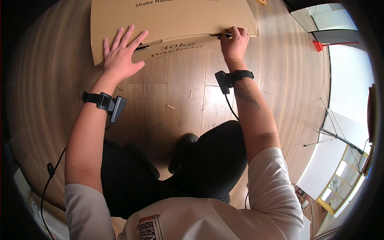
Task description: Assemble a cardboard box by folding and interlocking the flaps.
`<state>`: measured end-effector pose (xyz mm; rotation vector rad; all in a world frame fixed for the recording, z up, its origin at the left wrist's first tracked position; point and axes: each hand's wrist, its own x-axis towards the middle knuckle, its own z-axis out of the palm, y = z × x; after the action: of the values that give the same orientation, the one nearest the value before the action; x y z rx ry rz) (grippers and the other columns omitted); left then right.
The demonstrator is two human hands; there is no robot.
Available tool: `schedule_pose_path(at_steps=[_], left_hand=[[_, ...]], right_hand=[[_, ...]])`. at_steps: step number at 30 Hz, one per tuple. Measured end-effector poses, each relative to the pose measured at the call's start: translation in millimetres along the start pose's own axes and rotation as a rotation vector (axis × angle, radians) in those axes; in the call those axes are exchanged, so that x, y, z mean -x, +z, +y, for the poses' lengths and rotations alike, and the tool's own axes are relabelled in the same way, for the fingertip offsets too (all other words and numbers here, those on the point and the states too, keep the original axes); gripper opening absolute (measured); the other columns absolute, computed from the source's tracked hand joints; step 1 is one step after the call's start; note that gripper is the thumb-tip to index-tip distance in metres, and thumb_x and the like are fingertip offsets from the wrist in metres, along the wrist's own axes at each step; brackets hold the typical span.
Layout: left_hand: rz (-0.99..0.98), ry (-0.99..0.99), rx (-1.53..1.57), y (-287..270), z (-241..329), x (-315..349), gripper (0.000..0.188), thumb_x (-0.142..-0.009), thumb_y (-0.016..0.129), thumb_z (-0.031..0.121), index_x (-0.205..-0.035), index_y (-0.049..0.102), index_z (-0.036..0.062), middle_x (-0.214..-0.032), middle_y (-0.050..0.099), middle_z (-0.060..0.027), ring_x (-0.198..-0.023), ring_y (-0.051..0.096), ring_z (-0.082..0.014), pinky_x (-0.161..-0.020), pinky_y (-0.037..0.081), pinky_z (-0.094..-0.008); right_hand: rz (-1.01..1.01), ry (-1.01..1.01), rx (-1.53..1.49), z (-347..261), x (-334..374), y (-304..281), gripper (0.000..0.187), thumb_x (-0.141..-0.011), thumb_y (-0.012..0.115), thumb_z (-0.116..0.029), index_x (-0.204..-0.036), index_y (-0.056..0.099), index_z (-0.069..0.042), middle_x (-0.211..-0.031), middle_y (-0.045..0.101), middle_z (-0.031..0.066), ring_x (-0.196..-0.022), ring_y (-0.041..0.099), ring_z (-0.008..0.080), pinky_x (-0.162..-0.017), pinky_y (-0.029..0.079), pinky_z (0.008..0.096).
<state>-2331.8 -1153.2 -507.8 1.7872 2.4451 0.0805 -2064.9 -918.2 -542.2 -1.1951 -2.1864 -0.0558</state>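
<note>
A large brown cardboard box [172, 22] with printed lettering lies on the floor in front of me. My left hand [123, 56] rests flat on its near left part, fingers spread and thumb out to the side. Beside those fingertips, a dark slot [143, 47] breaks the box's near edge. At a second dark slot [221, 35], toward the right end of that edge, the fingers of my right hand [235, 43] are curled over the cardboard flap. Their tips are partly hidden, and the box edge seems gripped between them.
Wood-plank flooring [152, 96] surrounds the box, with small light scraps [171, 107] on it. My black-trousered knees are bent below. Each wrist wears a strapped black device [116, 109] with a cable. To the right stand a thin metal stand [320, 140], a red object [319, 46] and white panels.
</note>
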Motion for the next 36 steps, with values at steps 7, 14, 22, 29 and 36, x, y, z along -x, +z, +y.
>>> schedule_pose_path(at_steps=[7,14,22,29,36], left_hand=[[0.014,0.002,-0.008,-2,1,0,0.086,-0.074,0.068,0.031,-0.147,0.024,0.0449,-0.159,0.016,0.0003,-0.146,0.014,-0.0242,-0.115,0.006,-0.0582],[0.008,-0.01,-0.004,-2,0,0,0.087,-0.074,0.069,0.032,-0.147,0.025,0.0453,-0.159,0.016,0.0001,-0.146,0.014,-0.0245,-0.115,0.007,-0.0594],[0.021,0.004,-0.001,-3,2,0,0.087,-0.072,0.07,0.031,-0.146,0.026,0.045,-0.159,0.017,-0.0003,-0.146,0.014,-0.0247,-0.114,0.008,-0.06],[0.012,-0.006,0.016,-3,2,1,0.087,-0.072,0.07,0.031,-0.146,0.027,0.0447,-0.159,0.017,-0.0005,-0.146,0.014,-0.0247,-0.114,0.008,-0.0595],[0.011,0.015,0.016,-7,3,2,0.088,-0.072,0.071,0.029,-0.146,0.027,0.0447,-0.158,0.018,-0.0014,-0.146,0.015,-0.0253,-0.113,0.008,-0.0612]], right_hand=[[-0.008,-0.088,0.009,2,5,-2,0.018,-0.072,0.071,-0.012,-0.087,0.063,-0.01,-0.093,0.06,0.0095,-0.092,0.053,0.0327,-0.081,0.047,0.041],[-0.131,-0.208,0.19,0,-10,-16,0.017,-0.073,0.071,-0.018,-0.084,0.059,-0.012,-0.087,0.062,0.0058,-0.086,0.056,0.0288,-0.074,0.05,0.0375],[-0.799,-0.554,0.427,-17,-80,-38,0.019,-0.079,0.064,-0.023,-0.095,0.065,-0.013,-0.085,0.069,0.0078,-0.086,0.065,0.031,-0.072,0.054,0.0415],[-1.018,-0.769,0.497,-27,-91,-30,0.013,-0.081,0.06,-0.018,-0.082,0.069,-0.009,-0.082,0.069,0.0124,-0.082,0.066,0.0331,-0.072,0.054,0.042],[-0.989,-0.789,0.44,-20,-89,-32,0.016,-0.08,0.062,-0.016,-0.094,0.067,-0.009,-0.083,0.068,0.0128,-0.083,0.066,0.0342,-0.073,0.053,0.0421]])
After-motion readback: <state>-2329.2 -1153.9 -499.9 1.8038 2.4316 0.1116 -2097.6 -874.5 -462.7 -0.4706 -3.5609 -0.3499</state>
